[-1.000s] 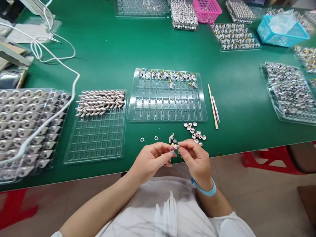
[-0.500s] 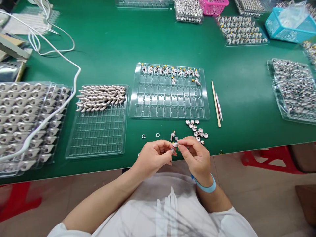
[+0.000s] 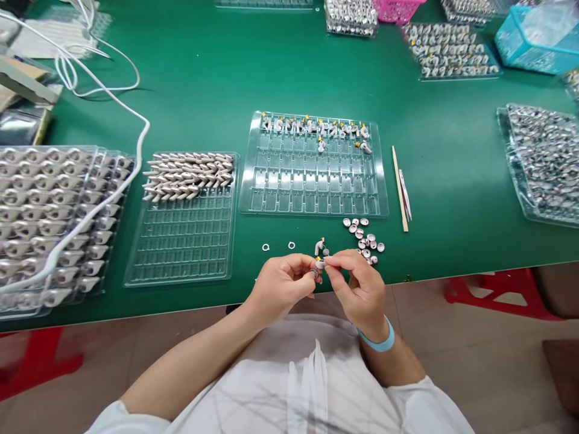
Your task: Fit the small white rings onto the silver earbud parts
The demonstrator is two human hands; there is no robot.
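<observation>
My left hand [image 3: 287, 282] is closed, pinching a small pale earbud shell [image 3: 320, 264] with a yellow tab near the table's front edge. A small round metallic part [image 3: 315, 273] shows at its fingertips. My right hand [image 3: 358, 288], a blue band at its wrist, pinches at the right side of the same shell; whether it holds a separate tiny piece cannot be made out. Just beyond the fingers lies another earbud shell [image 3: 319, 248] with a small round disc [image 3: 326, 252] beside it. Several round caps [image 3: 359, 234] are scattered to the right.
Ahead lies a clear tray [image 3: 312, 208] with earbud shells in its back rows. Tweezers [image 3: 405, 194] and a wooden stick [image 3: 400, 190] lie right of it. Two white rings [image 3: 291, 245] sit left of my hands. A part-filled tray [image 3: 176, 241] and a white cable [image 3: 143, 141] are further left.
The whole view has shifted slightly. Both hands keep their pinch on the earbud shell, with only slight finger movement.
</observation>
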